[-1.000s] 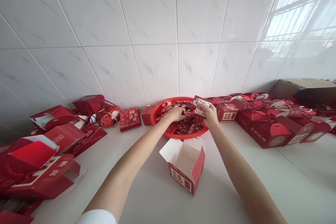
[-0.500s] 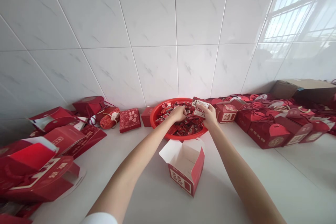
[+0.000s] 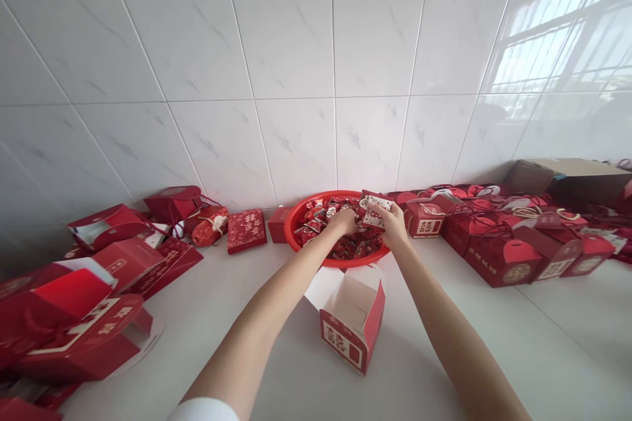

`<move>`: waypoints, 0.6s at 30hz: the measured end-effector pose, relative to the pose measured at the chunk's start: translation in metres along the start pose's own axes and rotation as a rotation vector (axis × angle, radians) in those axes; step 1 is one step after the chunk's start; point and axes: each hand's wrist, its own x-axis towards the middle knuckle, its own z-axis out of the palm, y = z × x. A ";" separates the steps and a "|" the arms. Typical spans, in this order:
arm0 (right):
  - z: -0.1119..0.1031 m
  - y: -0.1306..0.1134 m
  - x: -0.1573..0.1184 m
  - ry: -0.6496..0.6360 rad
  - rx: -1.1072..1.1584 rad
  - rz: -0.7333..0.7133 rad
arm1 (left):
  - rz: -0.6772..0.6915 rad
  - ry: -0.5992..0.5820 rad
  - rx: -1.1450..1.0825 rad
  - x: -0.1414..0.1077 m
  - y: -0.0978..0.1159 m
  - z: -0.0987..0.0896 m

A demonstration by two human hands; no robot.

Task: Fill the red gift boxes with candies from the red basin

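Observation:
A round red plastic basket (image 3: pixel 290 229) stands against the wall, filled with red-wrapped candies (image 3: pixel 356 249). My left hand (image 3: pixel 344 220) reaches down into it, fingers curled together among the candies; whatever they pinch is hidden. Over the basket's right side, my right hand (image 3: pixel 395 227) grips a small square packet (image 3: pixel 377 211), white-patterned on its face with red at the edge. Between my forearms, in front of the basket, a red gift box (image 3: pixel 353 342) sits on the white counter, its flaps spread and its pale inside showing.
Several closed red gift boxes (image 3: pixel 503 258) with cord handles crowd the right, a brown carton (image 3: pixel 567 174) behind them. Open red boxes (image 3: pixel 89 335) pile up at left. A flat red box (image 3: pixel 246 231) and an orange-red pouch (image 3: pixel 208 230) lie near the tiled wall.
My left hand has moved slightly right among the candies, closer to my right hand. The right hand still holds the packet. The whole view has shifted a little.

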 end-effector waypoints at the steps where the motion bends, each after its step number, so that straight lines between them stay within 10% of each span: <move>1: 0.000 0.000 0.000 0.000 0.002 -0.003 | -0.020 -0.010 0.008 0.001 0.001 0.001; 18: 0.003 -0.004 -0.005 -0.006 -0.032 0.008 | 0.036 -0.011 -0.301 -0.059 -0.036 -0.037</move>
